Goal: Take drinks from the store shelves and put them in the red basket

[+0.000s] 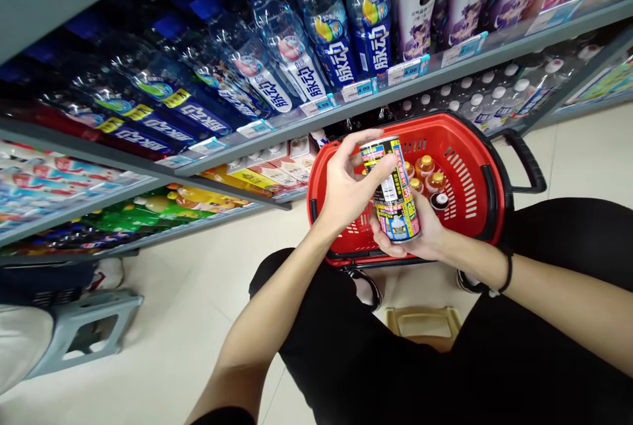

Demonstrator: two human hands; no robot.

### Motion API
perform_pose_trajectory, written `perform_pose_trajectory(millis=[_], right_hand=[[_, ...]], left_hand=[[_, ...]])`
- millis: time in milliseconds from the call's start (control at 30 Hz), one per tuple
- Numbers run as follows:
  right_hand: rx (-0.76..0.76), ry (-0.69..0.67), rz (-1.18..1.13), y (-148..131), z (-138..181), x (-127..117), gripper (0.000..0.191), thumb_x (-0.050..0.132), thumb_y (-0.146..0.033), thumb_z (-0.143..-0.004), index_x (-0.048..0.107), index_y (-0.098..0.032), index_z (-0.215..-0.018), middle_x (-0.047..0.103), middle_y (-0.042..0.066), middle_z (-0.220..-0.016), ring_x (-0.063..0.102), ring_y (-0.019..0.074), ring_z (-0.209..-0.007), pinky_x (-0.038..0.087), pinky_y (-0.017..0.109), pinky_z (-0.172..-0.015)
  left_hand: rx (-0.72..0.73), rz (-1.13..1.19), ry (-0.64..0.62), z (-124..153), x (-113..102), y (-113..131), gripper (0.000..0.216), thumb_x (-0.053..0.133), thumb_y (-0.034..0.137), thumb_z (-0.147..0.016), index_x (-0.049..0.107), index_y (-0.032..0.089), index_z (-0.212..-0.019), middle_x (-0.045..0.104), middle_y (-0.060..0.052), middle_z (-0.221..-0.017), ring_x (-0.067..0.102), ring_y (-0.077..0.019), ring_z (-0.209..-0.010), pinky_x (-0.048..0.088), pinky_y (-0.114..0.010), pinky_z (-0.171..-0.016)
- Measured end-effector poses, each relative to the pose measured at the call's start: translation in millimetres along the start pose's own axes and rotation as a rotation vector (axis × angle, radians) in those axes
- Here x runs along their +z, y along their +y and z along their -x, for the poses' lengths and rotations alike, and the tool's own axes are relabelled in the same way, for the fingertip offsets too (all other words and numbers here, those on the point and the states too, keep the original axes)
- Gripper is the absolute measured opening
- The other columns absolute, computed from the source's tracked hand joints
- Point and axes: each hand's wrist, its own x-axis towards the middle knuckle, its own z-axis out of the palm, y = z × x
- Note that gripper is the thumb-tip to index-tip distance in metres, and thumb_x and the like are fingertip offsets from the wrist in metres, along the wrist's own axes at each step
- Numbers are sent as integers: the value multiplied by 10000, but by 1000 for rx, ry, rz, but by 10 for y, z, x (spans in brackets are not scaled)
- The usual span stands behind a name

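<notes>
Can (pixel 393 191) is off the shelf (pixel 287 123), gripped at its top by the left hand (pixel 346 194) and cupped underneath by the right hand (pixel 424 232), over the red basket (pixel 435 123) but not in it; small bottles (pixel 426 167) already lie inside.

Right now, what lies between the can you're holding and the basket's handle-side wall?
Head view: a few small capped bottles stand in the red basket between the can and that wall.
</notes>
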Motion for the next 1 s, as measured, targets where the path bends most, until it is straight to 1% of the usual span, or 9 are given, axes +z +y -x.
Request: perform_pose_trajectory(millis=[167, 233, 333, 400, 467, 567, 667, 800, 1000], right_hand=[[-36, -30, 31, -112, 1, 35, 614, 448, -696, -938, 676, -130, -872, 649, 82, -576, 597, 207, -424, 468, 287, -403], [-40, -23, 56, -157, 4, 62, 615, 428, -683, -953, 683, -125, -924, 640, 76, -572, 600, 216, -436, 482, 300, -406], [-76, 93, 109, -176, 7, 121, 602, 398, -649, -1002, 682, -123, -1068, 653, 72, -621, 615, 221, -490, 509, 309, -426], [-115, 202, 124, -158, 4, 148, 568, 409, -626, -1022, 675, -133, -1121, 664, 72, -664, 627, 219, -527, 502, 296, -424], [-122, 254, 107, -128, -3, 145, 539, 427, -613, -1019, 671, -146, -1130, 670, 72, -688, 621, 213, -528, 459, 276, -390], [-120, 235, 54, -84, -14, 95, 535, 398, -611, -1007, 663, -159, -1112, 677, 71, -692, 594, 204, -492, 394, 263, -339], [-129, 198, 24, -60, -21, 42, 561, 362, -626, -1006, 657, -157, -1096, 671, 66, -660, 560, 196, -440, 376, 265, -330], [-116, 163, 28, -61, -28, 25, 571, 389, -648, -994, 656, -150, -1077, 666, 62, -632, 552, 191, -420, 363, 257, -332], [-104, 172, 59, -55, -29, 15, 584, 389, -662, -989, 658, -152, -1080, 658, 60, -622, 564, 191, -432, 364, 248, -342]], left_hand=[[2, -1, 45, -42, -28, 18, 391, 804, 526, -897, 742, 263, -1180, 731, -59, -1283, 697, -227, -1189, 577, -305, -968], [-10, 10, 75, -62, -36, 28, 383, 821, 528, -884, 753, 254, -1142, 740, -54, -1232, 704, -219, -1137, 570, -300, -948], [-2, -104, 135, -76, -61, 40, 381, 856, 527, -851, 766, 228, -1068, 731, -51, -1123, 696, -192, -1027, 556, -276, -895], [60, -250, 172, -75, -87, 34, 376, 882, 514, -830, 767, 217, -1031, 706, -51, -1081, 669, -177, -985, 542, -264, -847], [128, -372, 184, -71, -112, 12, 353, 882, 519, -835, 768, 213, -970, 670, -49, -1023, 639, -170, -949, 522, -257, -777], [187, -448, 151, -71, -131, -36, 344, 768, 546, -943, 766, 207, -883, 615, -42, -928, 597, -155, -872, 480, -254, -695], [227, -448, 129, -77, -135, -71, 407, 656, 573, -1018, 765, 209, -874, 593, -32, -908, 553, -130, -784, 453, -252, -658], [240, -434, 132, -77, -147, -78, 475, 645, 643, -1002, 752, 201, -866, 580, -30, -918, 544, -120, -758, 458, -244, -642], [264, -415, 134, -60, -171, -115, 508, 628, 678, -999, 778, 203, -895, 575, -29, -908, 527, -105, -726, 441, -233, -612]])
